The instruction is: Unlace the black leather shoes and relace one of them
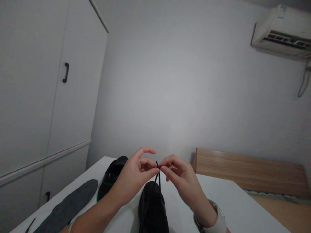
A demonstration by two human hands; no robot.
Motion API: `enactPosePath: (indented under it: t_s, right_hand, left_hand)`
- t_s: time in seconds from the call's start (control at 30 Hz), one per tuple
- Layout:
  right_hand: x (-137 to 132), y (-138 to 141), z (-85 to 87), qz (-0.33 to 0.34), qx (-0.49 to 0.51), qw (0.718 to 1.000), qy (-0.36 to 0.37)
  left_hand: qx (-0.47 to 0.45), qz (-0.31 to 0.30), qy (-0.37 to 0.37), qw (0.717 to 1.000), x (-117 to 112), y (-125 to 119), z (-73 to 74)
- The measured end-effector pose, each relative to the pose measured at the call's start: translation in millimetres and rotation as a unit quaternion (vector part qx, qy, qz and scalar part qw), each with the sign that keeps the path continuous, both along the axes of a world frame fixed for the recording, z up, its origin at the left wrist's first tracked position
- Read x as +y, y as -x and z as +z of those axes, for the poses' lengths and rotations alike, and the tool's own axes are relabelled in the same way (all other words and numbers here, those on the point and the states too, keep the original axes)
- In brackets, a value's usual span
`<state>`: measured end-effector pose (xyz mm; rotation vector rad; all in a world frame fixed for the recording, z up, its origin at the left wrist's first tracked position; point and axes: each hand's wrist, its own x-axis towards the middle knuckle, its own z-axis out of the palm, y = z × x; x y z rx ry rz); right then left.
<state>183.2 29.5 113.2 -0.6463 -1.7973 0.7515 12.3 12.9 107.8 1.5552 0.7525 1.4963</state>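
A black leather shoe (pixel 153 210) stands on the white table (pixel 243 204) just in front of me, its toe pointing away. Two ends of its black shoelace (pixel 157 176) rise from it and meet between my hands. My left hand (pixel 136 176) pinches the lace with thumb and fingers, the index finger curled above. My right hand (pixel 181 178) pinches the same lace from the other side; a watch sits on that wrist. A second black shoe (pixel 112 179) lies behind my left hand.
A dark grey insole (pixel 70 205) lies on the table at the left. White wardrobe doors (pixel 48 81) with black handles fill the left side. A wooden bed frame (pixel 247 170) stands beyond the table on the right, and an air conditioner (pixel 282 30) hangs high on the wall.
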Motion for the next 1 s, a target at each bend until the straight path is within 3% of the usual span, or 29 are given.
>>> enactPosePath:
  t_s: [0.1, 0.27, 0.33, 0.43, 0.6, 0.77, 0.87, 1.0]
  right_hand:
    - [4, 1, -6.0, -0.006, 0.041, 0.999, -0.026]
    - [16, -15, -32.3, 0.054, 0.149, 0.98, 0.12]
    - [20, -28, -47.3, 0.045, 0.183, 0.971, 0.145]
    - [23, -46, -67.5, -0.017, 0.182, 0.974, 0.137]
    - [13, -54, -79.5, -0.078, 0.002, 0.994, 0.071]
    - [1, -46, -84.3, -0.046, -0.194, 0.98, 0.017]
    - [0, -45, -91.1, -0.03, -0.25, 0.968, 0.017]
    - [2, -46, -96.7, -0.058, -0.311, 0.948, -0.03]
  left_hand:
    - [-0.008, 0.016, 0.01, 1.0, 6, 1, -2.2]
    - [-0.124, -0.016, 0.086, 0.988, 22, 11, -24.9]
    - [-0.118, -0.013, 0.089, 0.989, 27, 21, -38.8]
    - [-0.039, 0.042, 0.057, 0.997, 31, 41, -57.7]
    - [0.165, 0.117, 0.003, 0.979, 23, 53, -74.0]
    - [0.361, 0.087, -0.088, 0.924, 14, 40, -87.7]
    - [0.42, 0.061, -0.124, 0.897, 13, 35, -95.7]
    - [0.449, 0.048, -0.124, 0.884, 11, 32, -97.7]
